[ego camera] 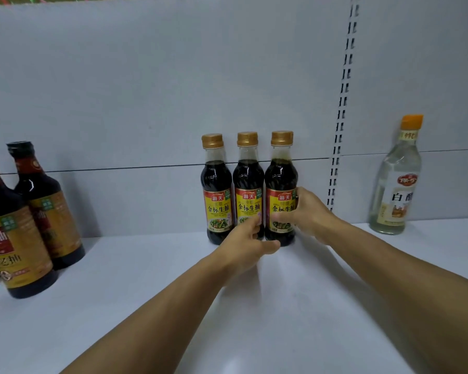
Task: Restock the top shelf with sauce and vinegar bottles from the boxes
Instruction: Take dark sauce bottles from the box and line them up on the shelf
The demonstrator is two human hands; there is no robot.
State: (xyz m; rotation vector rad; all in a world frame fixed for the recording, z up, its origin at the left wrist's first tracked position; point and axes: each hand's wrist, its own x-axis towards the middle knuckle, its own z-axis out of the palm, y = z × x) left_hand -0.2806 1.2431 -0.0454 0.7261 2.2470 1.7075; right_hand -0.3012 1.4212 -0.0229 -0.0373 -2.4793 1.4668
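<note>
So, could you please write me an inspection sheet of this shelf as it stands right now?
Surface: white shelf, grey back panel behind.
Job's things: three gold-capped soy bottles upright in a row at the back; clear vinegar bottle upright at right.
Clutter: large dark bottles at left, at least three, partly cut off.
Hands: left hand on the middle bottle's base; right hand curled round the rightmost.
Cables: nothing seen.
Surroundings: slotted upright in the back panel; boxes not in view.
</note>
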